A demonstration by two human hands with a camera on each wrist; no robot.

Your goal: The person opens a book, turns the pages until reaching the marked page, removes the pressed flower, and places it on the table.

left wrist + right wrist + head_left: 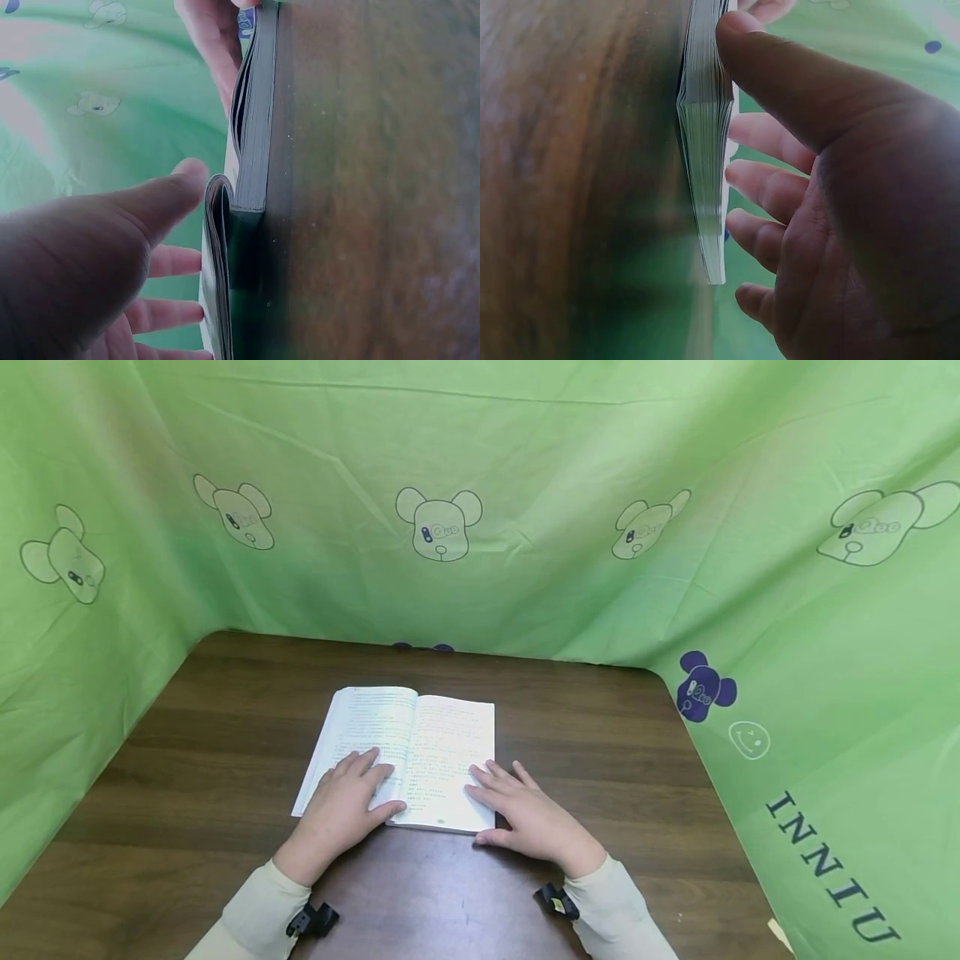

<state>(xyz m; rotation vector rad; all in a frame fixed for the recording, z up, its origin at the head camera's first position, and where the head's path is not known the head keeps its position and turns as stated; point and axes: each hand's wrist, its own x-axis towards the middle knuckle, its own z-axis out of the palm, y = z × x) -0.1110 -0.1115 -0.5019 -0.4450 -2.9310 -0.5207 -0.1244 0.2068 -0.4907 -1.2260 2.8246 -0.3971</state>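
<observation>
An open book [452, 735] with printed pages lies flat on the wooden table. My left hand [341, 810] rests on the lower part of the left page, its fingers spread and its thumb near the spine. In the left wrist view, the fingertips of the left hand [112, 255] touch the page from above. My right hand [536, 818] lies across the lower right edge of the book, fingers spread on the page, thumb by the bottom corner. The right wrist view shows the right hand [817, 187] beside the thick page block [705, 150].
The brown wooden table [600, 735] extends around the book. Green cloth [525, 443] printed with bear heads hangs along the back and both sides. Each sleeve carries a black wrist camera, such as the left one [311, 921]. A small pale object [781, 935] sits at the right table edge.
</observation>
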